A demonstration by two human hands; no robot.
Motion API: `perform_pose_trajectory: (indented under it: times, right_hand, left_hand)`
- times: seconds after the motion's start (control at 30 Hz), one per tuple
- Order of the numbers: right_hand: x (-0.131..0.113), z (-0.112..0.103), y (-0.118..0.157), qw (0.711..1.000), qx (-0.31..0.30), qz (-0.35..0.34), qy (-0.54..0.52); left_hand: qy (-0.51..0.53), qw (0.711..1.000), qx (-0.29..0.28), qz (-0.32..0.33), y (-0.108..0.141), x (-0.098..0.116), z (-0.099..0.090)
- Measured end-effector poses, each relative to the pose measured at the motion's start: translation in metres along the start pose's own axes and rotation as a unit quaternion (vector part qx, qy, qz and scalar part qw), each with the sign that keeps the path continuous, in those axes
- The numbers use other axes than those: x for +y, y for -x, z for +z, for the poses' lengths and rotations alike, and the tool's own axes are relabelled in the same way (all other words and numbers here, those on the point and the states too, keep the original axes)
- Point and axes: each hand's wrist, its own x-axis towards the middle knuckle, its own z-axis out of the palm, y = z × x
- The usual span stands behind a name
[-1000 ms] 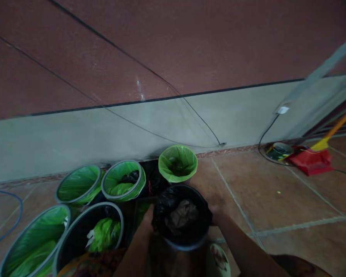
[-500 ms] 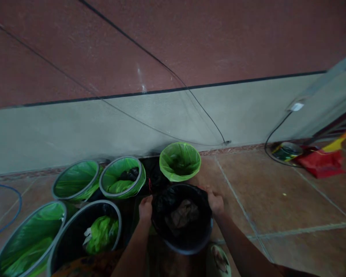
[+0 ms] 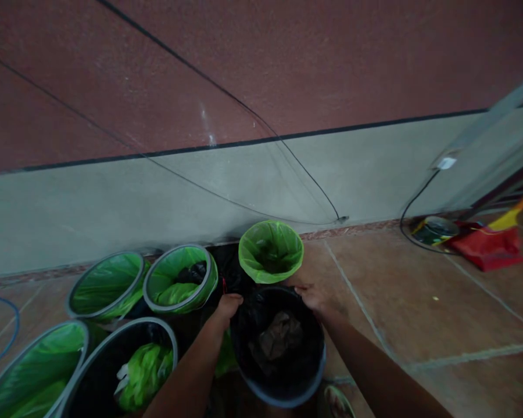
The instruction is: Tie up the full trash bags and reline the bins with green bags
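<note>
A round bin (image 3: 283, 397) lined with a black bag (image 3: 255, 307) stands in front of me, with a crumpled brownish item (image 3: 281, 335) inside. My left hand (image 3: 230, 306) is closed on the bag's edge at the rim's upper left. At the upper right of the rim, my right hand (image 3: 312, 297) grips the same black bag. Just behind this bin is a smaller one with a light green liner (image 3: 271, 251).
Several gray-rimmed bins with green or black liners, one of them a green-lined bin (image 3: 107, 284), stand at the left. A red dustpan (image 3: 490, 247) and a can (image 3: 436, 230) lie at the right by the wall (image 3: 113, 203). A blue hose (image 3: 15, 331) curves at far left.
The view has shifted slightly, so the bins appear lower. Both hands have moved along the rim: my left hand inward to the right, my right hand inward to the left.
</note>
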Motion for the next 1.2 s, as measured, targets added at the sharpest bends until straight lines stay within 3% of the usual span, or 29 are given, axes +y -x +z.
perform_pose_trajectory:
  times: [0.07, 0.2, 0.33, 0.43, 0.53, 0.67, 0.77, 1.0, 1.2]
  right_hand:
    - [-0.004, 0.003, 0.003, 0.999, 0.038, -0.024, 0.015]
    - [-0.002, 0.008, 0.026, 0.984, 0.108, -0.138, 0.020]
    - [0.013, 0.004, 0.054, 0.975, 0.163, -0.146, 0.037]
    - [0.024, -0.002, 0.068, 0.975, 0.164, -0.120, 0.087]
    - [0.026, -0.009, 0.078, 0.965, 0.132, -0.045, 0.221]
    - [0.013, -0.022, 0.095, 0.926, 0.090, 0.050, 0.364]
    - [-0.008, -0.032, 0.109, 0.917, 0.077, 0.042, 0.389]
    - [-0.053, -0.042, 0.139, 0.913, 0.055, -0.014, 0.403]
    - [-0.087, -0.053, 0.154, 0.920, 0.046, -0.059, 0.384]
  left_hand:
    - [0.030, 0.997, 0.043, 0.059, -0.004, -0.003, 0.006]
    - [0.076, 0.977, 0.101, 0.173, 0.000, -0.016, 0.008]
    - [0.047, 0.968, 0.122, 0.216, 0.020, -0.037, -0.005]
    - [-0.014, 0.968, 0.154, 0.197, 0.039, -0.050, -0.010]
    - [-0.123, 0.968, 0.190, 0.109, 0.061, -0.054, -0.008]
    - [-0.293, 0.946, 0.131, 0.040, 0.093, -0.049, -0.010]
    - [-0.350, 0.929, 0.102, 0.054, 0.112, -0.043, -0.018]
    - [-0.287, 0.935, 0.160, 0.134, 0.135, -0.036, -0.032]
    - [-0.276, 0.942, 0.157, 0.114, 0.149, -0.043, -0.028]
